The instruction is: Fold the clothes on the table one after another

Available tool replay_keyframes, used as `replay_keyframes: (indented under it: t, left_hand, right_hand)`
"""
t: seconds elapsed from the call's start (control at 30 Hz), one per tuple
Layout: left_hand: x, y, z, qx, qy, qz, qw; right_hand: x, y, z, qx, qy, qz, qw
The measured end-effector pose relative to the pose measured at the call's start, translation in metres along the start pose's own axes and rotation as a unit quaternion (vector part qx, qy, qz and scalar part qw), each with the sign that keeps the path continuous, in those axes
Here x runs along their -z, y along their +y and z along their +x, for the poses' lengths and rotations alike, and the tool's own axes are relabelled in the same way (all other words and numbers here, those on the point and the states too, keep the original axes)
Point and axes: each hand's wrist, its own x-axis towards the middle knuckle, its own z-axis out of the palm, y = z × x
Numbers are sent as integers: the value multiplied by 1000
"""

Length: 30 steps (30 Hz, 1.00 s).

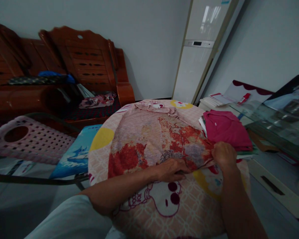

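Note:
A patterned garment (149,136) in red, orange and beige lies spread over a round table with a pink printed cloth (189,205). My left hand (173,167) rests on the garment's near edge, fingers pointing right and apart, with nothing visibly held. At the garment's right corner, my right hand (224,154) is closed in a fist on the bunched fabric. Just beyond it sits a folded magenta garment (226,127) on a stack at the table's right edge.
Wooden chairs (82,59) with clothes stand at the back left. A pink woven chair (40,139) and blue cushion (77,152) are left of the table. To the right is a glass shelf (284,122); a tall white air conditioner (196,49) stands behind.

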Motion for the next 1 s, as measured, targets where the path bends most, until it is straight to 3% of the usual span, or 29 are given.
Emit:
replay_keyframes:
  t: [0.07, 0.13, 0.2, 0.23, 0.33, 0.4, 0.53, 0.7, 0.83, 1.0]
  left_hand:
    - [11, 2, -3, 5, -5, -30, 1000]
    - [28, 1, -9, 28, 14, -43, 999]
    - [53, -2, -19, 82, 79, -15, 993]
    - [67, -6, -26, 123, 120, 12, 985]
    - [109, -17, -56, 261, 228, 164, 924]
    - [130, -25, -82, 349, 268, 274, 855]
    - [145, -41, -134, 509, 275, 360, 732]
    - [140, -58, -170, 618, 302, 338, 642]
    - [140, -66, -178, 644, 320, 319, 618]
    - [143, -73, -182, 656, 281, 305, 631]
  right_hand:
    - [4, -11, -3, -9, 26, 31, 999]
    - [8, -29, -8, 27, 80, 106, 991]
    - [9, -52, -16, 141, 100, 231, 958]
    - [8, -65, -22, 210, 80, 300, 927]
    - [3, -101, -44, 389, -18, 419, 820]
    - [0, -119, -60, 462, -46, 404, 788]
    - [-1, -137, -83, 550, -48, 266, 790]
    - [-1, -149, -94, 605, 13, 146, 782]
    - [-4, -158, -98, 620, 53, 117, 774]
    - [1, -165, -95, 599, 23, 121, 791]
